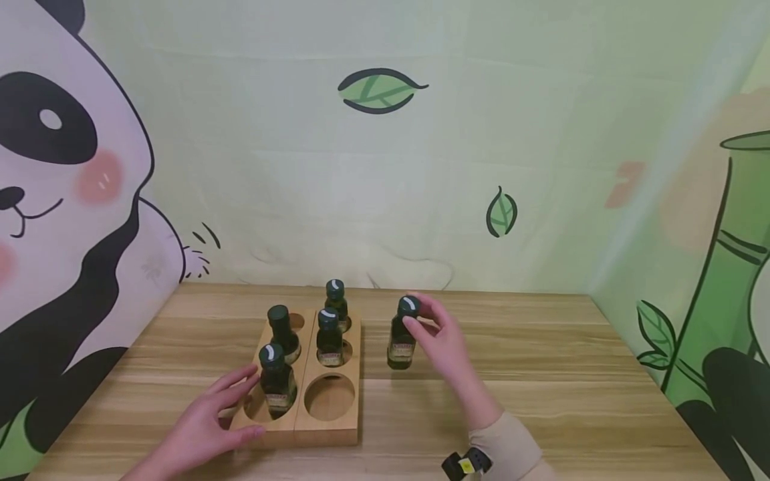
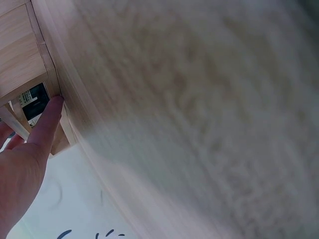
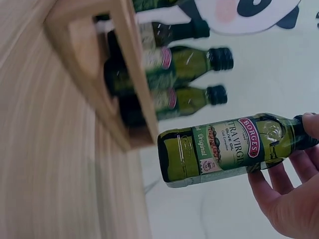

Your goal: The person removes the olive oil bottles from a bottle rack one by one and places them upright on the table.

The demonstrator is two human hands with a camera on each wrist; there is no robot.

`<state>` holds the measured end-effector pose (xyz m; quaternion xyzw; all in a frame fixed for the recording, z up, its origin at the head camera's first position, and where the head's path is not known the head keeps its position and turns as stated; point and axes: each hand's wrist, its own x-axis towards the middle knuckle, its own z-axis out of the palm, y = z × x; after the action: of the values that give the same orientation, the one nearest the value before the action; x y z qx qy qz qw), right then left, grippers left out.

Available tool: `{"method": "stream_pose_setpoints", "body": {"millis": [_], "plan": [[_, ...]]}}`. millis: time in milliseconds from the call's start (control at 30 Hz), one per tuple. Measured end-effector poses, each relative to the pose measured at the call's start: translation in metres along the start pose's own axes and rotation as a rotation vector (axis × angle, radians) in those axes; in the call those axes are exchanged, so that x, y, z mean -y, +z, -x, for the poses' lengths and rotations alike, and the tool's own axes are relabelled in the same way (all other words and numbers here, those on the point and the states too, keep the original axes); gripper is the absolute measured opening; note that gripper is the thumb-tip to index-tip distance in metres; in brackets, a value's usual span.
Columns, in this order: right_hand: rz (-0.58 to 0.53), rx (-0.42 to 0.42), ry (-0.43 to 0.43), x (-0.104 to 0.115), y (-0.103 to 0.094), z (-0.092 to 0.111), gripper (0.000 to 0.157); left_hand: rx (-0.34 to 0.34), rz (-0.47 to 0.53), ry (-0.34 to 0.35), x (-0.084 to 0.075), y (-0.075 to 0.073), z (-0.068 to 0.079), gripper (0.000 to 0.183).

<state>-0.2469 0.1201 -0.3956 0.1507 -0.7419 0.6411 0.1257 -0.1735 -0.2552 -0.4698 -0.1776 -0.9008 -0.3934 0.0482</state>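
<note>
A small olive oil bottle (image 1: pixel 401 344) with a dark cap and green label hangs in my right hand (image 1: pixel 442 341), pinched near the cap between thumb and fingers. The right wrist view shows this bottle (image 3: pixel 224 147) above the table, beside the rack. My left hand (image 1: pixel 210 417) rests against the front left corner of a two-column wooden rack (image 1: pixel 327 435), its thumb at the front edge and fingers along the left side. Several similar bottles stand in round holes, the nearest bottle (image 1: pixel 278 387) close to my left fingertips. Bare wood shows inside the front right hole (image 1: pixel 329 397).
The wood-grain table (image 1: pixel 541 374) extends to both sides of the rack. Behind it hangs a pale green cloth backdrop (image 1: pixel 271 133) printed with leaves, a panda and bamboo. A black strap device (image 1: pixel 466 464) is on my right wrist.
</note>
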Motion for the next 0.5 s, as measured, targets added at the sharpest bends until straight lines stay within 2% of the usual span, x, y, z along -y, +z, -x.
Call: {"method": "stream_pose_setpoints", "body": {"millis": [333,500], "plan": [[0.084,-0.021,0.021,-0.021,-0.020,-0.011,0.038,0.005,-0.009,0.003,-0.001,-0.002,0.000,0.084],[0.087,-0.027,0.042,-0.029,-0.026,-0.017,0.037,-0.013,-0.040,0.042,-0.002,-0.003,0.000,0.080]]}}
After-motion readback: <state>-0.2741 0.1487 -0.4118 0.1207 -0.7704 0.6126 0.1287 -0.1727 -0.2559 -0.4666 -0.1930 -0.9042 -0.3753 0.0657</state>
